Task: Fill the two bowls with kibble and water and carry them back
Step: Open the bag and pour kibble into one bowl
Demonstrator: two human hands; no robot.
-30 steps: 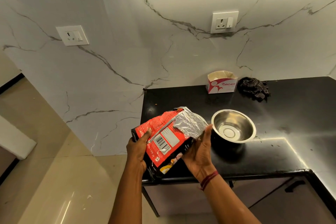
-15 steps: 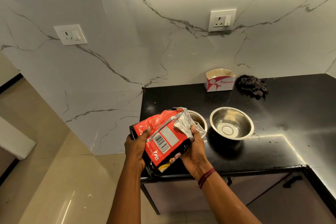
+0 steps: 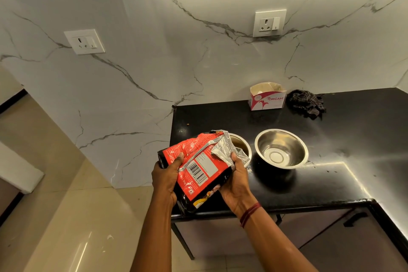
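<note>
1. Left hand grips the kibble bag at its lower left edge; right hand is closed on its crumpled foil mouth.
2. The bag's long axis slants up and right, mouth over the near bowl, which lies closest to the right hand.
3. The empty bowl sits just beside it on the counter.
4. A second ago the right hand lay flatter against the bag; now it pinches the foil.

Both hands, left and right, grip red bag at worktop's left front corner, foil mouth over left bowl. Right bowl beside it, bare inside.
</note>
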